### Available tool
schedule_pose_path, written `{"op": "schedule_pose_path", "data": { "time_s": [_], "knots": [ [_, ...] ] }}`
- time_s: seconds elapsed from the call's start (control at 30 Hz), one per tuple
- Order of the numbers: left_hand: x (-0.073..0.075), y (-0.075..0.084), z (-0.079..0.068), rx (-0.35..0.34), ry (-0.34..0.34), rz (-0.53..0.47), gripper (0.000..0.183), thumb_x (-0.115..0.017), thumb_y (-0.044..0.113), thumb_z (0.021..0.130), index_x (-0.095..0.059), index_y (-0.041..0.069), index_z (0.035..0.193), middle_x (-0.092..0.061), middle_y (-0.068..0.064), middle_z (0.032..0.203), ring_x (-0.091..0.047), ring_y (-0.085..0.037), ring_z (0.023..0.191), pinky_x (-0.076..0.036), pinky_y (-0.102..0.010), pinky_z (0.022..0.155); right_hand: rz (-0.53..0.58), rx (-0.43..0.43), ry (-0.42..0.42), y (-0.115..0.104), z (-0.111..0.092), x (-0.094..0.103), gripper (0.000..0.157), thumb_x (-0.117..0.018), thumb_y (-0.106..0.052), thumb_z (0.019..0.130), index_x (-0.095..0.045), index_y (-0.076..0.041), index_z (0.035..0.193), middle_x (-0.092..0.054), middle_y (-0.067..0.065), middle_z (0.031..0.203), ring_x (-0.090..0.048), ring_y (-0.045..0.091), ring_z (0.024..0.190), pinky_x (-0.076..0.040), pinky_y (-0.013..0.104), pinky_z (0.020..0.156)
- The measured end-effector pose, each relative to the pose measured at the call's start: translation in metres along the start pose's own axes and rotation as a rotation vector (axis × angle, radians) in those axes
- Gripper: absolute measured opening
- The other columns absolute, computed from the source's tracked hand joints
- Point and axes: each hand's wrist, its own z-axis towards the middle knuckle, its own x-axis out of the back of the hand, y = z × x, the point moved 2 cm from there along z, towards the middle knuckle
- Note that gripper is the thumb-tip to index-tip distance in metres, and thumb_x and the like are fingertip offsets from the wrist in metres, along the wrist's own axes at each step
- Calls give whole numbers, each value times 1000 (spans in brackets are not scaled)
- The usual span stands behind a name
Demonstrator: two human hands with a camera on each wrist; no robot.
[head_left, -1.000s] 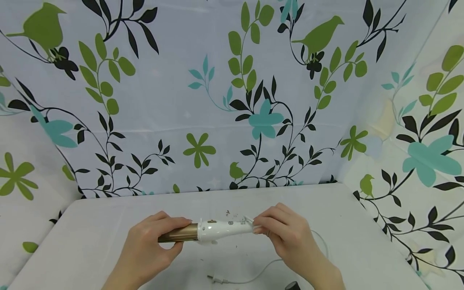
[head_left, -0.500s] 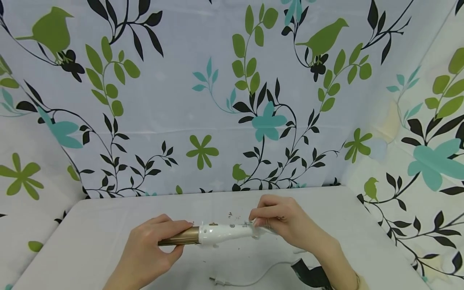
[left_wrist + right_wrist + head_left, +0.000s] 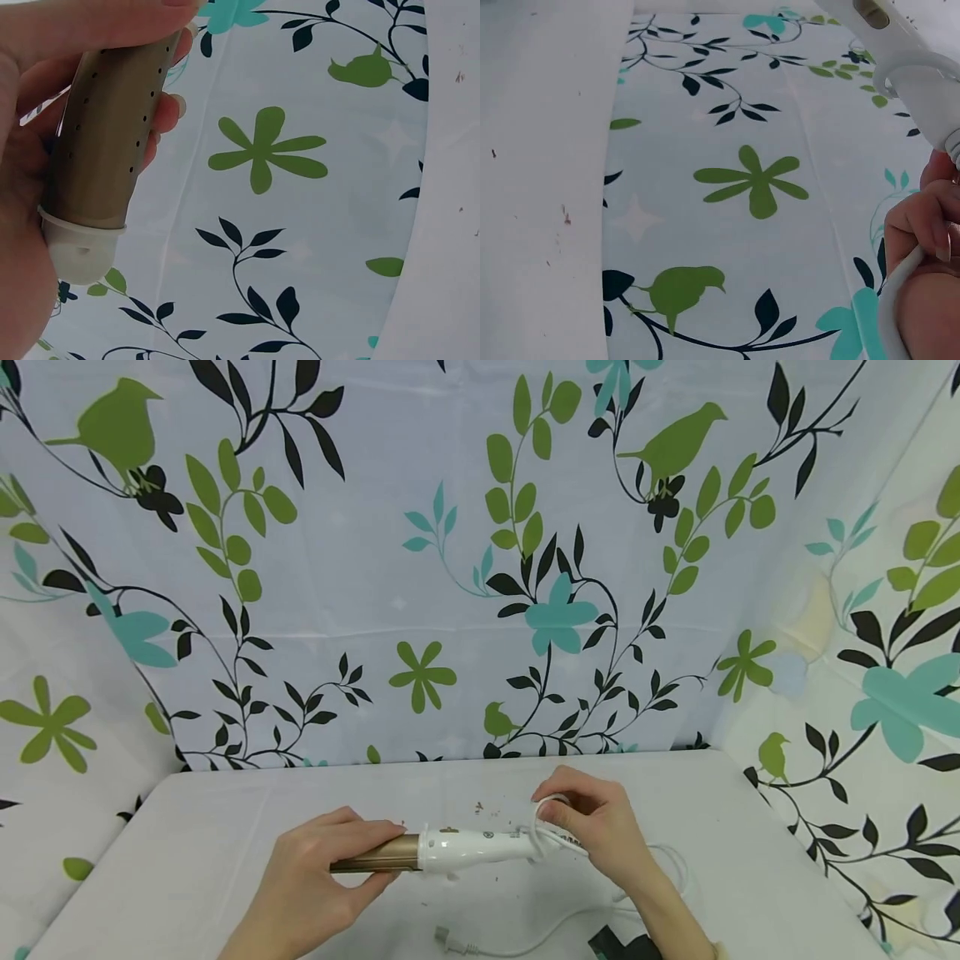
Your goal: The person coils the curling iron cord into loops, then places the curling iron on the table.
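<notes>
A curling iron (image 3: 476,850) with a gold barrel and glossy white handle is held level above the white table. My left hand (image 3: 318,872) grips the barrel, thumb below and fingers above. In the left wrist view the gold barrel (image 3: 112,142) shows rows of small holes and a white rounded tip (image 3: 82,251). At the handle's end, my right hand (image 3: 596,818) pinches the white cord (image 3: 536,827), which loops round the handle. The right wrist view shows this cord loop (image 3: 911,60) around the handle and curled fingers (image 3: 922,217) just beyond the handle's end.
The cord's plug (image 3: 453,941) lies on the white table (image 3: 247,810) near the front, with slack cord behind the right forearm. A black object (image 3: 622,945) is by the right wrist. Small dark specks mark the table. Patterned cloth (image 3: 337,568) hangs behind and at both sides.
My right hand has moved over the handle's end and slightly away to the right, drawing the cord into a loop round the handle. My left hand keeps its grip on the barrel.
</notes>
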Motion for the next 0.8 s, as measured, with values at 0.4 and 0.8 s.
{"op": "schedule_pose_path", "data": {
  "time_s": [0.4,0.8],
  "knots": [
    [-1,3,2,5,-29,15,55,-94,7,53,-77,24,103,-68,17,84,-54,5,70,-43,-10,61,34,-201,129,7,-4,-2,11,-66,-6,95,-70,0,103,-66,2,79,-55,13,65,-51,25,58],
    [-3,1,3,21,-3,-18,56,-96,12,52,-77,23,103,-70,14,86,-56,3,70,-45,-11,62,97,-101,96,5,-2,0,15,-63,0,95,-74,0,105,-68,-2,87,-54,10,68,-47,22,56]
  ]
}}
